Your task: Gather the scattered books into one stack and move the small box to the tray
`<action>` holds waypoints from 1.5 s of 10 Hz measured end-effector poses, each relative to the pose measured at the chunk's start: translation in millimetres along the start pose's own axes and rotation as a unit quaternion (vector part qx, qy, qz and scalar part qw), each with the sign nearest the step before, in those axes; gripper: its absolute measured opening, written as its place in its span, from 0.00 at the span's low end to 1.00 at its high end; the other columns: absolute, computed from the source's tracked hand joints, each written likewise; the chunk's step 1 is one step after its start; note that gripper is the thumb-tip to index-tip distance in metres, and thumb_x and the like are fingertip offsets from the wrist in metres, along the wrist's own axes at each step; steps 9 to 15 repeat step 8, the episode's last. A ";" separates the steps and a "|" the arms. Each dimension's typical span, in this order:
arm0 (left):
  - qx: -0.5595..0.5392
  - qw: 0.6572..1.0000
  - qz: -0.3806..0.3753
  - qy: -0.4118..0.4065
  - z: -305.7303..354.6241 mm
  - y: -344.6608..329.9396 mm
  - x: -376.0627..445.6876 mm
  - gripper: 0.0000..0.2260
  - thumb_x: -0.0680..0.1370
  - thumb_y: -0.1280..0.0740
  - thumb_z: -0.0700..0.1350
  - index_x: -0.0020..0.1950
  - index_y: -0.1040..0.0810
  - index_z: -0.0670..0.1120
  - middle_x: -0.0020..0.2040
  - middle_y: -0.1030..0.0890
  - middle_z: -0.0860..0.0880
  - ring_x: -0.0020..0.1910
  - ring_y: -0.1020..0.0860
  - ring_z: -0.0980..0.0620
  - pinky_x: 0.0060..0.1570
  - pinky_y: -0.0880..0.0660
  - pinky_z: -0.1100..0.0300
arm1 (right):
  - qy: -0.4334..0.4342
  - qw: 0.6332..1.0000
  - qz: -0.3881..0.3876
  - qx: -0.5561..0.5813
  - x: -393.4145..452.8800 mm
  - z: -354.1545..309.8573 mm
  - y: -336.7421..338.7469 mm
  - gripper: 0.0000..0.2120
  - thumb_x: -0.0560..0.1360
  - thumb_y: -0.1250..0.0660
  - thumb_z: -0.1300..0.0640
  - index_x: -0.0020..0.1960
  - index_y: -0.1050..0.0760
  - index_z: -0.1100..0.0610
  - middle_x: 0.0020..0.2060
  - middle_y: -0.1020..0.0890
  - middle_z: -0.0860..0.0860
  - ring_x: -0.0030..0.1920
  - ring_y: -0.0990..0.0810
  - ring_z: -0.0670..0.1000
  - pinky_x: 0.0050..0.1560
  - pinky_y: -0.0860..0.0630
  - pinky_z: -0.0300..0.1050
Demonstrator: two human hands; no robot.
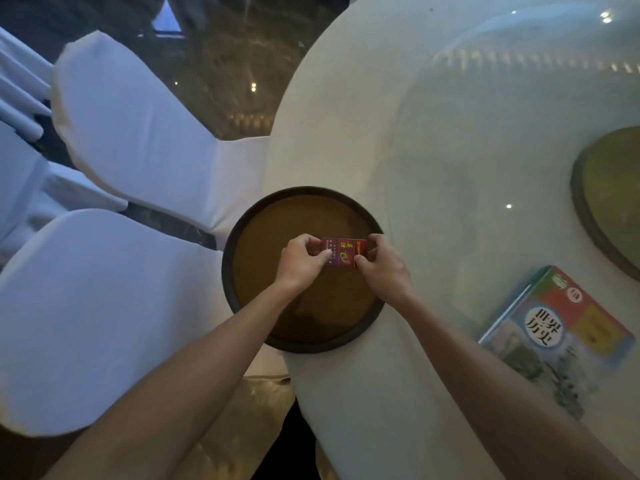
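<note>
You are holding the small red box (343, 252) between both hands just above or on the round dark-rimmed tray (242, 216) in the middle of the frame; whether the box is touching the tray's brown surface cannot be told. Your left hand (301, 261) is pinching the box's left end, thumb on the near edge and fingers curled over the far edge, while your right hand (382, 263) is gripping the right end in the same way. The box is lying flat, its long side running left to right, with gold and green print facing up. The tray is sitting at the edge of the white round table (346, 116), partly overhanging toward the two white-covered chairs (131, 133) at the left of the frame. At the lower right, a stack of books (561, 327) with a colourful history textbook on top is lying on the glass turntable (485, 168), well apart from the tray. A second round tray (578, 188) is showing at the right edge.
</note>
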State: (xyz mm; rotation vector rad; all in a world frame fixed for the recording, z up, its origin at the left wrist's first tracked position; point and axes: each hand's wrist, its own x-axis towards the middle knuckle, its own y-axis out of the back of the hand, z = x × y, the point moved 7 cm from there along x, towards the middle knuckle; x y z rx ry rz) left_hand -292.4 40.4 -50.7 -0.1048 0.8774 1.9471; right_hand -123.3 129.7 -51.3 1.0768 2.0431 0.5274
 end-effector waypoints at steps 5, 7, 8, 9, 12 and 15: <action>0.049 0.996 -0.057 0.056 -48.9 -19.6 4.0 0.13 0.78 0.29 0.48 0.61 0.22 0.45 0.53 0.17 0.48 0.49 0.18 0.53 0.37 0.26 0.66 | -0.034 0.994 -0.096 -0.049 -4.8 12.7 -35.0 0.28 0.80 0.33 0.50 0.77 0.35 0.56 0.66 0.21 0.54 0.65 0.22 0.54 0.64 0.21 0.54; 0.161 0.987 -0.010 -0.013 -17.9 -7.2 3.0 0.22 0.78 0.30 0.53 0.70 0.27 0.46 0.61 0.23 0.47 0.58 0.22 0.50 0.47 0.26 0.60 | -0.039 0.995 -0.073 -0.061 -11.8 16.1 -18.7 0.27 0.79 0.34 0.46 0.75 0.32 0.54 0.66 0.22 0.52 0.64 0.22 0.53 0.63 0.21 0.55; 0.210 0.975 -0.031 -0.062 2.2 -13.9 2.0 0.24 0.78 0.31 0.54 0.72 0.27 0.47 0.65 0.24 0.46 0.63 0.24 0.48 0.55 0.25 0.56 | -0.026 0.996 -0.035 -0.083 -16.3 20.6 -2.1 0.24 0.80 0.36 0.45 0.73 0.29 0.53 0.66 0.21 0.52 0.64 0.22 0.53 0.63 0.22 0.56; 0.210 0.975 -0.031 -0.062 2.2 -13.9 2.0 0.24 0.78 0.31 0.54 0.72 0.27 0.47 0.65 0.24 0.46 0.63 0.24 0.48 0.55 0.25 0.56 | -0.026 0.996 -0.035 -0.083 -16.3 20.6 -2.1 0.24 0.80 0.36 0.45 0.73 0.29 0.53 0.66 0.21 0.52 0.64 0.22 0.53 0.63 0.22 0.56; 0.210 0.975 -0.031 -0.062 2.2 -13.9 2.0 0.24 0.78 0.31 0.54 0.72 0.27 0.47 0.65 0.24 0.46 0.63 0.24 0.48 0.55 0.25 0.56 | -0.026 0.996 -0.035 -0.083 -16.3 20.6 -2.1 0.24 0.80 0.36 0.45 0.73 0.29 0.53 0.66 0.21 0.52 0.64 0.22 0.53 0.63 0.22 0.56; 0.210 0.975 -0.031 -0.062 2.2 -13.9 2.0 0.24 0.78 0.31 0.54 0.72 0.27 0.47 0.65 0.24 0.46 0.63 0.24 0.48 0.55 0.25 0.56 | -0.026 0.996 -0.035 -0.083 -16.3 20.6 -2.1 0.24 0.80 0.36 0.45 0.73 0.29 0.53 0.66 0.21 0.52 0.64 0.22 0.53 0.63 0.22 0.56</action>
